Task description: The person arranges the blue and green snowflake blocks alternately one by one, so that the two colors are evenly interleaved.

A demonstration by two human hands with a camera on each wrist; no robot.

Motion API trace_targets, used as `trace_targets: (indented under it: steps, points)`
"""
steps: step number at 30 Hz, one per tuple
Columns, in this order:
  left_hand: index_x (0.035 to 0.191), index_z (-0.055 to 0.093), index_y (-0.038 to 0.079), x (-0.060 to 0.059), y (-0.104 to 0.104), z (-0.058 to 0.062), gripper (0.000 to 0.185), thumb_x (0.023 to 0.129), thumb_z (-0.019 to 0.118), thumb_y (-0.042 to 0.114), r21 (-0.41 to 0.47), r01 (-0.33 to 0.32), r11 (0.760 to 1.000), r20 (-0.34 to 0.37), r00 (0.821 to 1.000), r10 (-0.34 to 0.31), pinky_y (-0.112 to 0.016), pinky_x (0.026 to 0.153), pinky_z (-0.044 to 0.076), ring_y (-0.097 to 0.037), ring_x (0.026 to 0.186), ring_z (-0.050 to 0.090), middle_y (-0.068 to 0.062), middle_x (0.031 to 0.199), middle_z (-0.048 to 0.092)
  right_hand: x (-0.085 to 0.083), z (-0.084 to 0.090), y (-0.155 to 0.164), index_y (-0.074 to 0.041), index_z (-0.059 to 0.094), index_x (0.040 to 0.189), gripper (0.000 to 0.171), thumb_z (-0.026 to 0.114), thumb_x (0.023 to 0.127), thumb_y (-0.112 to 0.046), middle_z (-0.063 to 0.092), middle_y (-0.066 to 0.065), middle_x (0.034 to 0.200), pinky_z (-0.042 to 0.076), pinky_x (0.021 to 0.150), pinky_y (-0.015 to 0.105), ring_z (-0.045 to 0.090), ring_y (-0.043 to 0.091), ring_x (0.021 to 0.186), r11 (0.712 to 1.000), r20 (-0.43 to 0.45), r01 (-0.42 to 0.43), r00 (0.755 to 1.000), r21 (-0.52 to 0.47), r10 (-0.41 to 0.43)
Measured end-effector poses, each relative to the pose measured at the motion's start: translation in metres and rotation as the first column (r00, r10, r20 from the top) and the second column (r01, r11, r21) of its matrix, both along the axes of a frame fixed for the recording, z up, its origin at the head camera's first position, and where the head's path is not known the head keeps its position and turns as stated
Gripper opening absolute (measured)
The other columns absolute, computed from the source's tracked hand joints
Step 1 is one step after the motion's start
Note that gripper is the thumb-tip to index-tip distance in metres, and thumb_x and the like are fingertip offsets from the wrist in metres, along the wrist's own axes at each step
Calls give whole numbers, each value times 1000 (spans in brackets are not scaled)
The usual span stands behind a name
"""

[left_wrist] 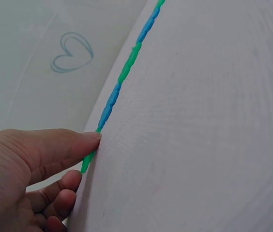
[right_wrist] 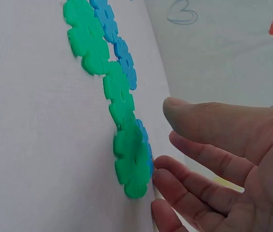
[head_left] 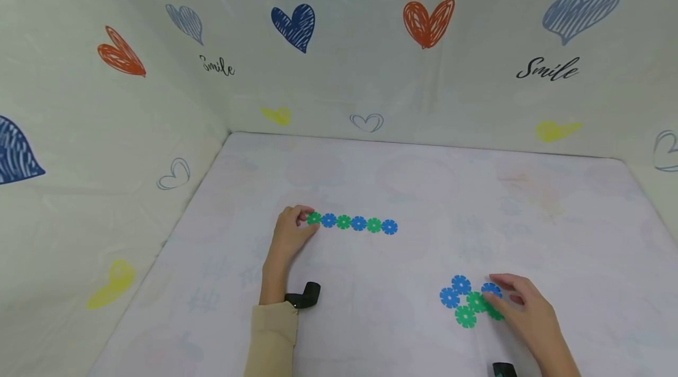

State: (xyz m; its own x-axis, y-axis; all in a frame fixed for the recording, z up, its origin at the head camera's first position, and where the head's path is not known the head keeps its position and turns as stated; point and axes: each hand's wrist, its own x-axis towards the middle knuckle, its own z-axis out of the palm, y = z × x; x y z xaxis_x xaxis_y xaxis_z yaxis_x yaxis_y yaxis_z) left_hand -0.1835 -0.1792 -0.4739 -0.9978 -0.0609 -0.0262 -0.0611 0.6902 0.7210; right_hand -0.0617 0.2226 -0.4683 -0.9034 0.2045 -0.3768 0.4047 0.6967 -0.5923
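A straight row of flower-shaped notched plastic discs, alternating green and blue, lies on the table. My left hand (head_left: 290, 233) pinches the green disc (head_left: 314, 218) at the row's left end between thumb and fingers. In the left wrist view, the thumb covers part of that green disc (left_wrist: 88, 159). Toward the front right sits a loose cluster of three blue discs (head_left: 449, 297) and three green discs (head_left: 465, 316). Over the cluster's right side is my right hand (head_left: 529, 309), thumb and fingers spread apart. The right wrist view shows its fingertips beside a green disc (right_wrist: 132, 162), gripping nothing.
The white table (head_left: 371, 312) has a back edge along a pale wall cloth (head_left: 349, 83) printed with hearts and "Smile". A black strap piece (head_left: 304, 296) is on the left wrist, and another black piece (head_left: 504, 370) shows near the right wrist.
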Motion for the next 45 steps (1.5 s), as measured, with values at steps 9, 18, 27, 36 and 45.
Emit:
trace_targets:
  steps: [9, 18, 27, 36, 45]
  points:
    - [109, 62, 7, 0, -1, 2, 32, 80, 70, 14, 5, 11, 1000, -13, 1000, -11, -32, 75, 35, -21, 84, 43, -8, 89, 50, 14, -9, 13, 1, 47, 130, 67, 68, 82, -41, 34, 24, 127, 36, 96, 54, 37, 37, 113, 1000, 55, -12, 998, 22, 10]
    - [110, 61, 7, 0, -1, 4, 32, 80, 70, 14, -1, 13, 1000, -10, 1000, -13, -32, 75, 34, -21, 84, 42, -7, 89, 49, 17, -3, 9, 3, 51, 123, 61, 69, 81, -38, 37, 23, 121, 37, 89, 49, 38, 34, 108, 999, 3, -33, 999, 31, 33]
    - [110, 62, 7, 0, 0, 2, 32, 80, 70, 14, 1, 3, 1000, 2, 1000, -3, -32, 75, 34, -21, 85, 42, -7, 89, 49, 18, -5, 10, 4, 53, 117, 53, 70, 81, -31, 40, 24, 118, 38, 86, 48, 41, 34, 104, 997, -35, -53, 998, 53, 55]
    - [111, 61, 9, 0, 1, 1, 31, 81, 69, 16, 2, -13, 1000, 27, 1000, 13, -32, 76, 34, -21, 87, 42, -6, 90, 49, 18, -3, 11, -2, 56, 111, 41, 71, 80, -25, 52, 8, 93, 41, 66, 24, 46, 21, 86, 991, -31, -88, 995, 98, 92]
    - [112, 61, 9, 1, 2, 2, 32, 82, 69, 16, 3, -12, 1000, 33, 999, 12, -32, 75, 34, -21, 87, 42, -7, 91, 49, 22, 0, 8, -9, 57, 103, 30, 71, 80, -20, 54, 1, 80, 39, 59, 22, 45, 9, 68, 991, -2, -121, 993, 63, 121]
